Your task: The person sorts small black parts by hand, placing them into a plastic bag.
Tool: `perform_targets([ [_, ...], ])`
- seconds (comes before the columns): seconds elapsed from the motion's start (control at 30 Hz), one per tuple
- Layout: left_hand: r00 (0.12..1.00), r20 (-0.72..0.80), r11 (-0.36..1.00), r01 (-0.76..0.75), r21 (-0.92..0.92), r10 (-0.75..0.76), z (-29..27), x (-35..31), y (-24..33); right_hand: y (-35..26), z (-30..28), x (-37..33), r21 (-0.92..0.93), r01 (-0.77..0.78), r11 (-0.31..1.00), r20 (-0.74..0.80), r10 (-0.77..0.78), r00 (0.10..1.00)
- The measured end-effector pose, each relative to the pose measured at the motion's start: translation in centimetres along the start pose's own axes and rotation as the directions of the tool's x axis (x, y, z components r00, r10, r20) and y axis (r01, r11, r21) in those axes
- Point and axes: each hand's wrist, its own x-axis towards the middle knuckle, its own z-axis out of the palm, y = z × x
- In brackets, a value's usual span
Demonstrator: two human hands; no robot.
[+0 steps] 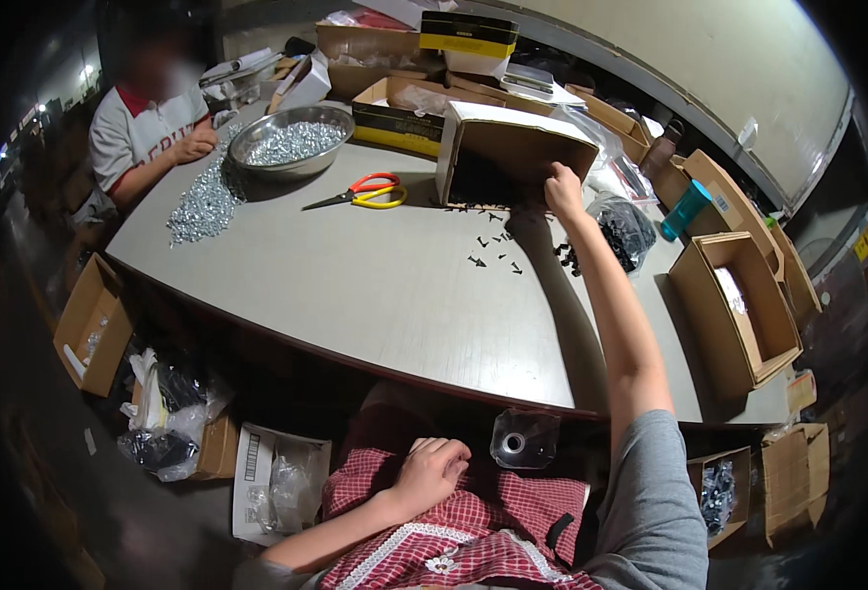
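My right hand (564, 192) reaches far over the table to the right side of a white carton (519, 120) tipped on its side. Its fingers are closed in front of the carton's opening, and what they hold is hidden. Dark small pieces fill the carton's shadowed bottom. Several loose black screws (477, 262) lie on the table before it. Beside my forearm sits a clear plastic bag (623, 234) of black parts, some spilled at its left. My left hand (432, 472) rests on the red checked apron (517, 501) in my lap, its fingers curled with nothing seen in them.
Red-and-yellow-handled scissors (370, 192) lie left of the carton. Beyond are a metal bowl (291, 147) and a heap (203, 208) of silvery small parts, with another person (153, 133) alongside. A teal bottle (687, 210) and an open cardboard box (734, 300) stand on the right.
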Motion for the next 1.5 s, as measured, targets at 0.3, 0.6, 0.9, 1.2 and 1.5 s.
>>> perform_targets([
  [0.3,0.995,0.099,0.996,-0.011,-0.083,0.019,5.5,2.8,-0.1,6.1,2.7,0.5,-0.374,0.238,0.896,0.526,-0.006,0.850],
  [0.6,0.969,0.182,0.969,0.194,-0.155,-0.165,4.0,2.4,-1.6,1.0,2.3,2.1,0.012,-0.238,0.971,0.028,0.237,0.971],
  [0.9,0.958,0.251,0.963,0.191,-0.188,-0.140,4.7,3.3,-0.9,6.5,6.1,3.9,-0.466,0.207,0.860,0.506,0.067,0.860],
  [1.2,0.951,0.239,0.950,0.244,-0.193,-0.196,5.4,3.3,-1.8,0.9,1.4,5.1,-0.253,-0.372,0.893,0.553,0.449,0.702],
  [1.5,0.943,0.251,0.963,0.250,-0.104,-0.218,6.6,3.1,-2.6,4.7,3.5,5.5,-0.074,-0.420,0.904,0.140,0.426,0.894],
])
